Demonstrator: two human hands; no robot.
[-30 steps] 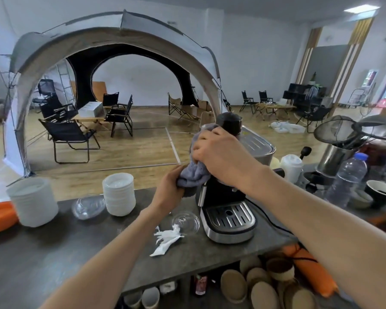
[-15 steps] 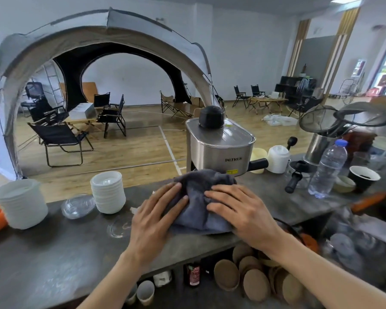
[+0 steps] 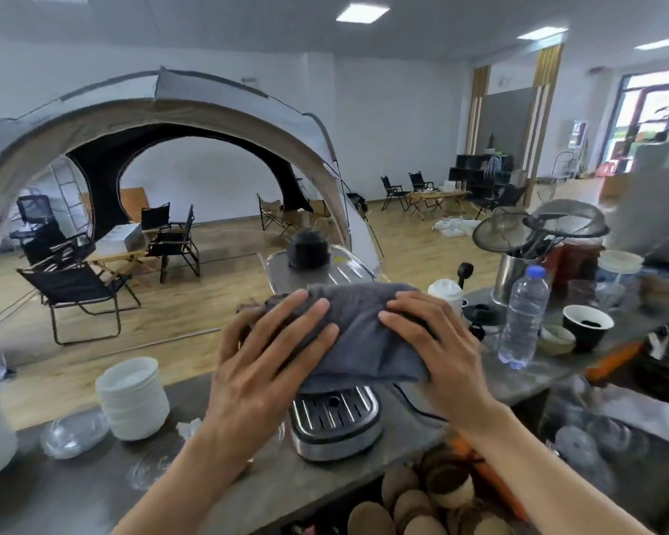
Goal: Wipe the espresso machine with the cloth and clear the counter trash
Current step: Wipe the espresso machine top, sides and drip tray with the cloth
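A steel espresso machine (image 3: 335, 426) with a black knob on top stands on the dark counter (image 3: 55, 496). A grey cloth (image 3: 358, 334) lies folded against its front. My left hand (image 3: 263, 364) presses flat on the cloth's left end and my right hand (image 3: 437, 349) on its right end, fingers spread. The machine's front is hidden behind the cloth; its drip tray shows below. A crumpled white paper scrap (image 3: 189, 429) lies on the counter just left of my left wrist, partly hidden.
A stack of white bowls (image 3: 132, 397) and clear plastic lids (image 3: 74, 432) sit at the left. On the right are a water bottle (image 3: 523, 318), a black cup (image 3: 587, 327), a white container (image 3: 445, 293) and a steel pot with strainers (image 3: 512, 276). Round discs fill the shelf below.
The cloth and both hands have risen from the counter top up to the machine's front. The view has tilted upward.
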